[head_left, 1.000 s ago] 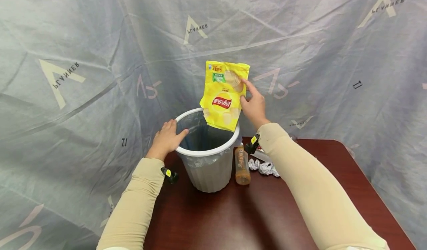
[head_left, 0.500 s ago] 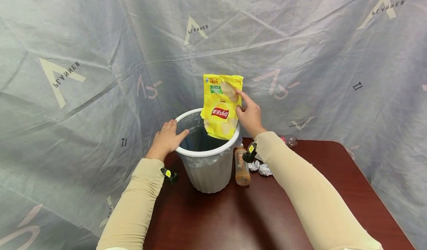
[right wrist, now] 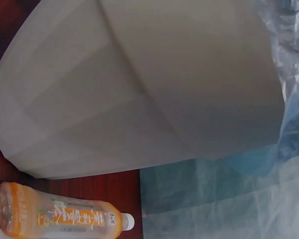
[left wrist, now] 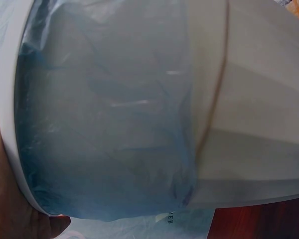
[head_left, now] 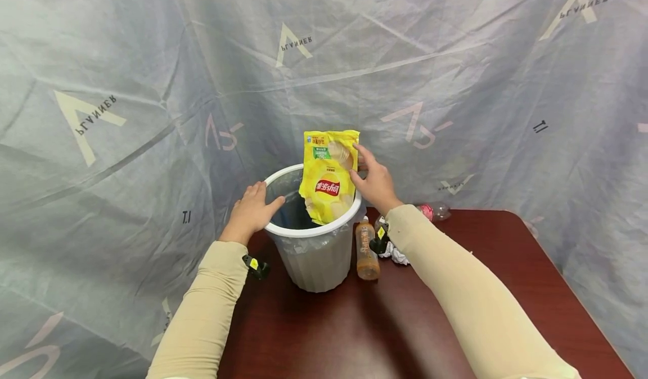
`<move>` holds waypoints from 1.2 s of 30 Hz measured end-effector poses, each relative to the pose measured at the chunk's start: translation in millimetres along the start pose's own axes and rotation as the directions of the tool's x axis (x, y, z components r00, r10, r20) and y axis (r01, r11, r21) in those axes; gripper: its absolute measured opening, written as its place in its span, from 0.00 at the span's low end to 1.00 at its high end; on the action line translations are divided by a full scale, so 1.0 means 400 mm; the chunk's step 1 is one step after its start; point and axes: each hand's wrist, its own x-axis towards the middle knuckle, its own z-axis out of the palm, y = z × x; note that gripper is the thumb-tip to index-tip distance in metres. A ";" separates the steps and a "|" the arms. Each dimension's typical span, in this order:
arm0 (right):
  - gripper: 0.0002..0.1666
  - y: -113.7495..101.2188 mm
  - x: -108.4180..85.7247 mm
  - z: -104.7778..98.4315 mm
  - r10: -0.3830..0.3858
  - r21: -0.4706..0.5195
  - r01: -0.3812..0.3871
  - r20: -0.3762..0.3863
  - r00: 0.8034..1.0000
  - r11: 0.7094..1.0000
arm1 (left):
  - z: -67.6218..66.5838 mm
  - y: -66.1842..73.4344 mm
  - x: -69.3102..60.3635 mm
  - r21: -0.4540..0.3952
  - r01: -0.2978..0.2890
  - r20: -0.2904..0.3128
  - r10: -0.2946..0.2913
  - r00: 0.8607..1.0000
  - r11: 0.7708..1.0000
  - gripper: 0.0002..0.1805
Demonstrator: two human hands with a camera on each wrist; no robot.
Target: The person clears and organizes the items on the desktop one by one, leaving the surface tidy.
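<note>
A yellow Lay's chip bag [head_left: 327, 179] hangs upside down, its lower part inside the mouth of a lined trash can [head_left: 316, 264]. My right hand [head_left: 377, 183] pinches the bag by its right edge, thumb in front; some of its fingers are hidden behind the bag. On the left, my left hand [head_left: 250, 211] holds the can's white rim, with the thumb over the inner side. The left wrist view shows this hand [left wrist: 12, 199] at the rim, beside the bluish plastic liner [left wrist: 109, 109]. In the right wrist view only a fingertip shows at the right edge.
An orange-labelled drink bottle [head_left: 367, 251] lies right of the can on the dark red table [head_left: 405, 317]. Crumpled white paper [head_left: 397, 253] and a clear bottle with a red label [head_left: 434, 211] lie partly behind the right arm. Grey printed cloth [head_left: 430, 58] hangs behind.
My right hand has lowered the chip bag and moved it slightly left, so more of it is inside the can. My left hand has stayed on the rim.
</note>
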 end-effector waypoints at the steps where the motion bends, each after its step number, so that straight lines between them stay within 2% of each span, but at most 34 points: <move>1: 0.40 0.002 -0.002 0.000 0.000 -0.006 0.000 0.002 1.000 1.000 | 0.000 0.000 0.000 -0.002 0.002 0.000 -0.002 1.000 1.000 0.50; 10: 0.36 0.021 -0.005 -0.003 -0.017 -0.012 0.016 -0.088 0.996 1.000 | -0.001 -0.006 -0.003 0.000 0.005 -0.001 -0.005 1.000 1.000 0.51; 19: 0.35 0.027 0.000 -0.002 0.003 -0.039 -0.007 -0.083 0.997 0.999 | -0.003 -0.007 -0.005 -0.002 0.010 0.032 -0.010 0.999 1.000 0.50; 24: 0.34 0.035 -0.002 -0.005 0.011 -0.031 -0.014 -0.077 0.997 0.999 | -0.001 -0.007 -0.006 -0.003 0.009 0.028 -0.009 1.000 1.000 0.51; 32: 0.30 0.076 -0.021 -0.021 0.034 0.020 -0.032 -0.127 0.991 0.999 | -0.001 -0.003 -0.004 -0.011 0.010 0.019 -0.010 1.000 1.000 0.51; 36: 0.29 0.105 -0.045 -0.021 0.078 0.033 -0.074 -0.136 0.988 0.997 | -0.004 -0.001 -0.004 -0.016 0.008 0.014 -0.008 1.000 1.000 0.50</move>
